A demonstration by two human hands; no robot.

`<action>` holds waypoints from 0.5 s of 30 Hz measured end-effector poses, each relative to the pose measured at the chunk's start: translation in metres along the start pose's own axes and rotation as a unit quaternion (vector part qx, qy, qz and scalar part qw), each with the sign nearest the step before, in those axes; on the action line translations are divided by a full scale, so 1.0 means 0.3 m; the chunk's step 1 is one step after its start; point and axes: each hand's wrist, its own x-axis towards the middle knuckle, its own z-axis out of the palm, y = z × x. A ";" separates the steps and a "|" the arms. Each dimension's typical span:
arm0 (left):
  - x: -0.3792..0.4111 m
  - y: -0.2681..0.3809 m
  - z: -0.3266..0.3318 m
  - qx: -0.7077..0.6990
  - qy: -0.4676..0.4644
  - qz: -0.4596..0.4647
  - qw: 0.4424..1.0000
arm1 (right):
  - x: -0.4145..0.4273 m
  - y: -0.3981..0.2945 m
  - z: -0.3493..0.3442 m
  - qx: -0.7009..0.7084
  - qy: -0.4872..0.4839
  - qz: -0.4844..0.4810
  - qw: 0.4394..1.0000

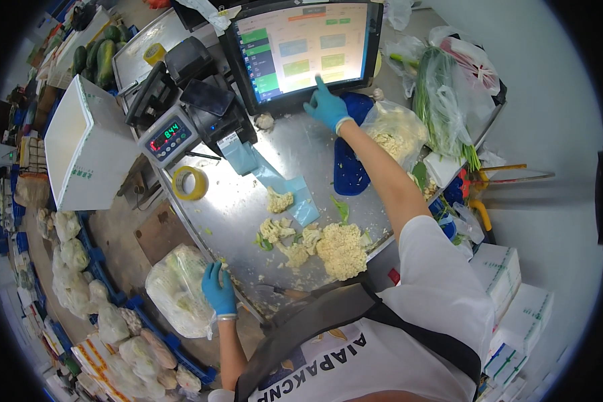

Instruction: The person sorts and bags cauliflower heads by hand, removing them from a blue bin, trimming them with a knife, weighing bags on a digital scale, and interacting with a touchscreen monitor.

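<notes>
My right hand (328, 106), in a blue glove, reaches to the touchscreen monitor (306, 55), its index finger extended at the lower part of the lit screen. It holds nothing. On the left, my gloved left hand (219, 292) hovers at the table's edge, beside a clear bag of cauliflower (178, 291); whether it touches the bag is unclear. Between my arms, a large cauliflower piece (342, 250) and smaller florets (276, 229) lie on the metal table (241, 206). A strip of blue labels (301, 198) runs from the label printer (221, 120) to the florets.
A scale display (168, 135) and a yellow tape roll (189, 183) sit at the table's left. Further right are a blue cloth-like item (352, 173), bagged cauliflower (394, 133) and long green stalks (434, 100). A knife (284, 291) lies by the near edge. A foam box (88, 145) stands left.
</notes>
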 end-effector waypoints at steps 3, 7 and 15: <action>0.148 0.076 0.070 -0.089 -0.011 0.021 0.996 | -0.085 0.035 0.093 0.005 -0.047 0.011 0.999; 0.461 0.174 0.176 -0.312 -0.079 -0.083 0.943 | -0.133 0.012 0.163 0.027 -0.001 -0.053 0.998; 0.889 0.225 0.458 -0.515 -0.196 -0.163 0.818 | -0.112 -0.275 0.187 0.130 -0.036 -0.161 0.978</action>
